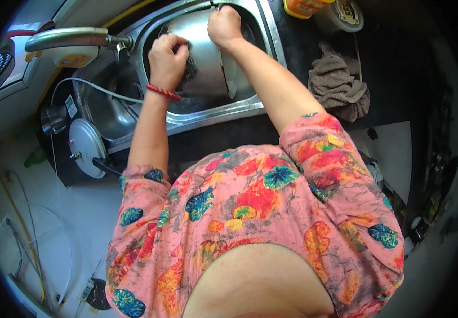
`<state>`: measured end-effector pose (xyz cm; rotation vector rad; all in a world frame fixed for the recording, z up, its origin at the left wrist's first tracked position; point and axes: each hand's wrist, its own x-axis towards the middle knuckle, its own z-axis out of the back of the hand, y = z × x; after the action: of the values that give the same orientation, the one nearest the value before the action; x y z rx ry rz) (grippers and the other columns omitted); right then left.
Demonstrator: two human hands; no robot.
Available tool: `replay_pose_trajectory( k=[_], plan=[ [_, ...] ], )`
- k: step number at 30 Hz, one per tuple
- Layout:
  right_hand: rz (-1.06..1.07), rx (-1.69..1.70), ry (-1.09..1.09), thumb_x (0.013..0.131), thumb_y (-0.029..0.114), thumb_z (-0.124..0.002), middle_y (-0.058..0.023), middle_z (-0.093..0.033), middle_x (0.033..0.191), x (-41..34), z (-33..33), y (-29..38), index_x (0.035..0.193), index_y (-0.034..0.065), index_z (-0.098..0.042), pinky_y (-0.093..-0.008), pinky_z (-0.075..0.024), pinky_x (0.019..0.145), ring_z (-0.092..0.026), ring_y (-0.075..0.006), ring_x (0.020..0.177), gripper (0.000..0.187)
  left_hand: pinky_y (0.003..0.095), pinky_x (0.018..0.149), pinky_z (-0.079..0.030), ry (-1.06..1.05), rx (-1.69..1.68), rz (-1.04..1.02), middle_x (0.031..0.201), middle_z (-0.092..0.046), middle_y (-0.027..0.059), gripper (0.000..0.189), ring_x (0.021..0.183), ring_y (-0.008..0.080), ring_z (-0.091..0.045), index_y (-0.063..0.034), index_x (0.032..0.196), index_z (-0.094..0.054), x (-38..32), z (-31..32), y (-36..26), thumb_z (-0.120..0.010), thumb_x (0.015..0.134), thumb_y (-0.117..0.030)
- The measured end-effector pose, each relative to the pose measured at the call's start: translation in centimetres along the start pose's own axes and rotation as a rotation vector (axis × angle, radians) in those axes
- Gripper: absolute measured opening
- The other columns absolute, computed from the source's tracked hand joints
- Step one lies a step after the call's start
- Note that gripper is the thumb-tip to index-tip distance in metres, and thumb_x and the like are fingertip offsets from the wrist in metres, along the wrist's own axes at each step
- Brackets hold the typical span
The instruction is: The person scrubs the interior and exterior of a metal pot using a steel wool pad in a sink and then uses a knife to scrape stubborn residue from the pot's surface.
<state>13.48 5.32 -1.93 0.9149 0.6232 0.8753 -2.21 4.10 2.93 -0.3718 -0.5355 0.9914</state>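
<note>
A metal pot [203,47] lies on its side in the right basin of a stainless steel sink [213,115], its rim turned to the right. My left hand [167,61], with a red braided bracelet at the wrist, holds a dark wiry scrubber [191,68] against the pot's side. Most of that scrubber is hidden by the fingers. At the far end of the pot, my right hand [225,26] is closed on a handle or the rim; the fingers cover which one.
A faucet [70,37] reaches over the left basin [109,107], with a white hose crossing it. A pressure cooker lid [88,148] and a metal cup [53,120] stand left. On the right counter lie a brown towel [338,83], an orange container [306,7] and a tub [342,16].
</note>
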Motion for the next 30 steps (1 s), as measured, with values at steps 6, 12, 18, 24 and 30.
replay_pose_trajectory(
  k=[6, 12, 18, 24, 30],
  plan=[
    [-0.064, 0.031, 0.045, 0.081, 0.015, -0.049, -0.0288, -0.061, 0.092, -0.8, -0.4, 1.7, 0.084, -0.0054, -0.063, -0.0434, -0.0484, 0.081, -0.061, -0.0414, 0.090, 0.025, 0.0336, 0.069, -0.051, 0.060, -0.057, 0.289, 0.078, -0.066, 0.0119, 0.012, 0.071, 0.0247, -0.064, -0.0039, 0.080, -0.068, 2.7, 1.1, 2.4, -0.063, 0.070, -0.009],
    [0.315, 0.080, -0.158, 0.073, 0.012, -0.055, -0.0275, -0.057, 0.070, 1.0, -2.4, -2.5, 0.071, -0.0044, -0.055, -0.0460, -0.0464, 0.067, -0.058, -0.0424, 0.073, 0.017, 0.0336, 0.069, -0.051, 0.088, -0.109, 0.217, 0.076, -0.067, 0.0125, 0.012, 0.071, 0.0243, -0.065, -0.0033, 0.078, -0.068, 1.8, 0.5, 0.7, -0.064, 0.069, -0.010],
    [0.173, 0.115, -0.115, 0.074, 0.014, -0.056, -0.0289, -0.059, 0.075, 0.6, -2.9, -1.5, 0.073, -0.0050, -0.056, -0.0470, -0.0472, 0.069, -0.059, -0.0435, 0.077, 0.019, 0.0316, 0.069, -0.051, 0.054, -0.092, 0.311, 0.076, -0.068, 0.0106, 0.011, 0.070, 0.0217, -0.065, -0.0048, 0.078, -0.069, 3.1, 0.4, 3.2, -0.064, 0.069, -0.010],
    [0.202, 0.066, -0.148, 0.074, 0.011, -0.052, -0.0292, -0.058, 0.076, 0.3, -2.5, -1.7, 0.075, -0.0047, -0.057, -0.0462, -0.0472, 0.072, -0.059, -0.0438, 0.078, 0.017, 0.0318, 0.068, -0.051, 0.083, -0.086, 0.296, 0.074, -0.067, 0.0124, 0.011, 0.069, 0.0234, -0.065, -0.0053, 0.077, -0.068, 3.3, 0.2, 3.1, -0.064, 0.069, -0.011],
    [0.167, 0.087, -0.078, 0.075, 0.012, -0.051, -0.0291, -0.059, 0.079, 0.9, -2.3, -1.7, 0.076, -0.0045, -0.057, -0.0461, -0.0474, 0.073, -0.059, -0.0432, 0.081, 0.017, 0.0290, 0.067, -0.049, 0.092, -0.070, 0.261, 0.073, -0.066, 0.0084, 0.010, 0.068, 0.0169, -0.063, -0.0033, 0.078, -0.067, 2.6, 0.5, 2.5, -0.063, 0.071, -0.009]
  ],
)
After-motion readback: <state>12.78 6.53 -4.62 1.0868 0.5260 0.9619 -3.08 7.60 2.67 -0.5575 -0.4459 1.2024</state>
